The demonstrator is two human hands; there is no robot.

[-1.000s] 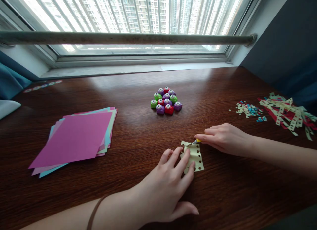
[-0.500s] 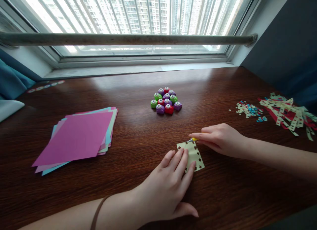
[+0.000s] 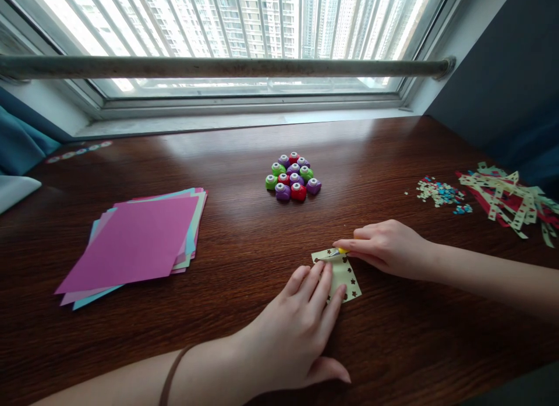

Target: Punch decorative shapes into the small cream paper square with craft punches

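A small pale-yellow sheet of paper (image 3: 338,276) lies on the table, with small shapes punched through it along its edges. My left hand (image 3: 301,324) rests on its left part, fingers stretched out, covering some of it. In my right hand (image 3: 386,247) is a small craft knife (image 3: 342,251) with a yellow handle, most of it hidden by the fingers. Its metal blade points left and lies over the upper part of the paper, just above my left fingertips.
Coloured paper sheets (image 3: 135,237) are stacked at the left. Small craft punches (image 3: 293,177) in purple, red and green stand in the middle. Tiny punched pieces (image 3: 439,193) and punched paper strips (image 3: 509,199) lie at the right. Behind the table is a barred window (image 3: 262,39).
My right hand has brought the craft knife's blade slightly down and left, from the paper's top edge onto the sheet. My left hand has stayed in place.
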